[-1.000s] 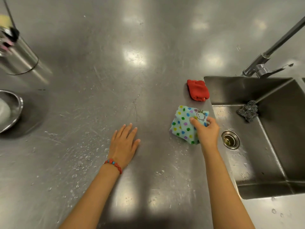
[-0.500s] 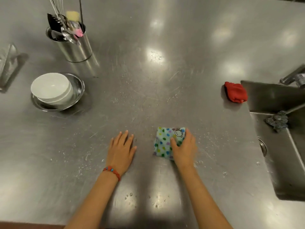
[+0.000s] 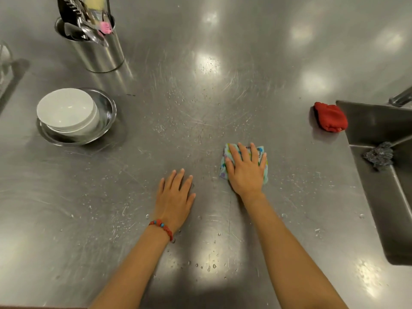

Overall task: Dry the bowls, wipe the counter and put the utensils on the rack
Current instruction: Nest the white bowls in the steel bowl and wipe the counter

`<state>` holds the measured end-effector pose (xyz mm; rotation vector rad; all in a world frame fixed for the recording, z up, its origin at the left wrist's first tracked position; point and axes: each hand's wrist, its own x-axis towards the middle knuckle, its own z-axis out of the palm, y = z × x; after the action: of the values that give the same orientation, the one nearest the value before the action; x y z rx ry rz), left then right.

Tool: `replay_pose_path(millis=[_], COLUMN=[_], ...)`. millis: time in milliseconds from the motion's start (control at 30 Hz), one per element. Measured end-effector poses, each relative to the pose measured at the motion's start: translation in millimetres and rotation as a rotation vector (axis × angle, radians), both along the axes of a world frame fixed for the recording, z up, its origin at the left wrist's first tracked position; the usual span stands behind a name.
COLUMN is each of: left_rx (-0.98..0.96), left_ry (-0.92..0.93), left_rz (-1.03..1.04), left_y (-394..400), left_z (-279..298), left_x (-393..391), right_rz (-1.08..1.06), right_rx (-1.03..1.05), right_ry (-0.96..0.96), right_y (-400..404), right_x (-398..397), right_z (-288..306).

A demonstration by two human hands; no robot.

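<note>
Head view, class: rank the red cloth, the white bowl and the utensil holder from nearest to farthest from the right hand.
From the right hand:
1. Red cloth, to its right beside the sink.
2. White bowl, far left, in a metal bowl.
3. Utensil holder, upper left at the back.

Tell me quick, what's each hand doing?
Left hand: open, flat on the counter, holding nothing.
Right hand: open, palm pressing the spotted cloth onto the counter.

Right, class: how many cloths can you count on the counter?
2. A spotted cloth lies flat under the right hand near the middle; a red cloth sits bunched beside the sink. None seems hidden.
</note>
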<state>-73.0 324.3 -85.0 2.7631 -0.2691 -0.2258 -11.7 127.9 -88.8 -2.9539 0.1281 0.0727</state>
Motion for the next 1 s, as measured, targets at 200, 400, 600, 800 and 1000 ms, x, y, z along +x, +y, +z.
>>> replay_pose_path(millis=[200, 400, 600, 800, 1000], left_rx=[-0.036, -0.003, 0.008, 0.037, 0.083], left_ry=[-0.029, -0.033, -0.083, -0.103, -0.09], left_rz=[-0.015, -0.021, 0.01, 0.011, 0.009], left_y=[-21.2, -36.2, -38.5, -41.9, -41.9], left_z=[-1.2, -3.1, -6.3, -4.8, -8.4], left_x=[34.8, 65.9, 74.6, 74.9, 74.8], right_rz=[0.079, 0.008, -0.003, 0.124, 0.143], right_rx=[-0.004, 0.016, 0.02, 0.003, 0.013], right_ry=[-0.067, -0.072, -0.038, -0.129, -0.089], right_y=[-1.3, -33.1, -65.8, -50.4, -54.6], right_x=[-68.9, 28.6, 145.6, 95.2, 170.1], right_z=[-4.7, -8.8, -11.5, -14.8, -16.7])
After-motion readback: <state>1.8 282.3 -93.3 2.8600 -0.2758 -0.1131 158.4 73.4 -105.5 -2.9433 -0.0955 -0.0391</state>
